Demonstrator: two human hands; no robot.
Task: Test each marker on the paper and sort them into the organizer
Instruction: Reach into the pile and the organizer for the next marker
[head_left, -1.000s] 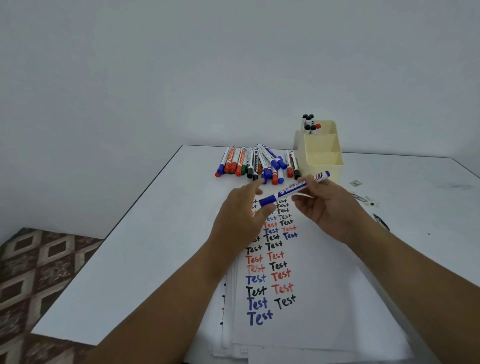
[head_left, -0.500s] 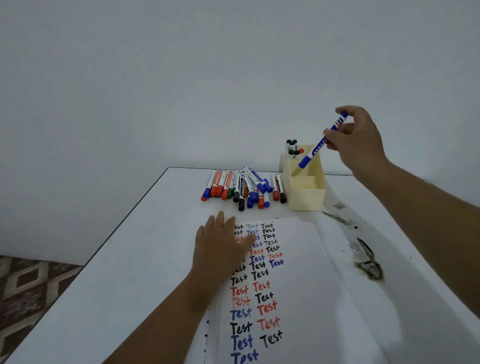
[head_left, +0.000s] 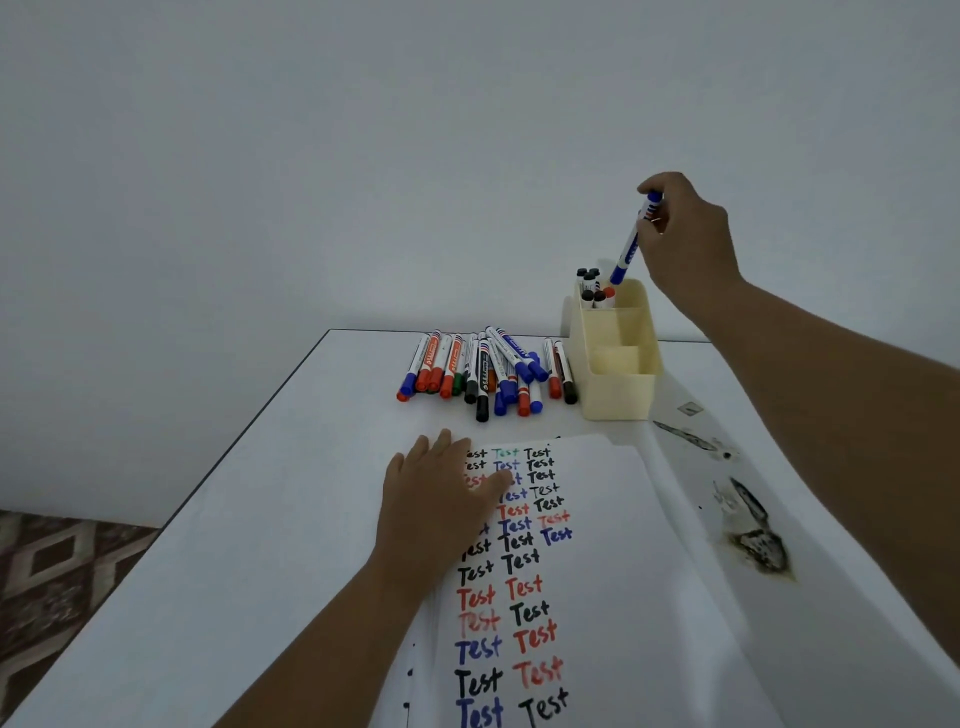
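Above the organizer at the desk's far edge, the right hand is now pinching the blue marker nearly upright, cap entering the rear compartment; the left hand is lying flat, fingers straight, on the paper.

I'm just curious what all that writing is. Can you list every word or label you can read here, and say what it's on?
"Test": handwritten again and again in black, red, blue and once in green, in columns on the paper under the left hand.
Print on the blue marker in the right hand: too small to read.
Labels on the marker pile: too blurred to read.
Organizer: no text visible.
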